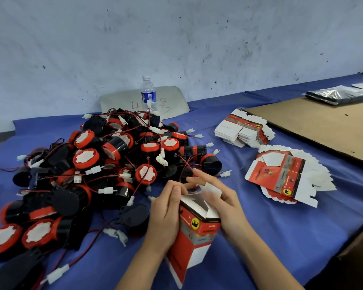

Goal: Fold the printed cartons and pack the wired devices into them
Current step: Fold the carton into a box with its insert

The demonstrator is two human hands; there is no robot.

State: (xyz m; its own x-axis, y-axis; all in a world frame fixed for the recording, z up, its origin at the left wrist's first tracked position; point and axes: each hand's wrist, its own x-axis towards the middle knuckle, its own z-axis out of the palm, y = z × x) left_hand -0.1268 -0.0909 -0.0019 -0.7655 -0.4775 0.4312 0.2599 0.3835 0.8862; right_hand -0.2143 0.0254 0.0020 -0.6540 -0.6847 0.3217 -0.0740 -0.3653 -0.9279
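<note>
I have one printed carton standing up off the blue cloth, and everything else I place against it. My left hand wraps its left side, fingers curled up to the open top and pressed against the wall, so that hand is closed on the carton. My right hand grips the right side of the top, thumb and fingers bent around a white flap that stands up there; the flap is blurred, so I cannot tell exactly how it is folded. The carton's mouth is open and I can see a dark hollow inside. Just left of the carton and behind it lies the heap of wired devices, black and red drums with white connectors on thin leads. To the right of the carton, well apart, sit two fanned stacks of flat cartons. Far behind the carton, beyond the heap, a water bottle stands upright by the wall.
</note>
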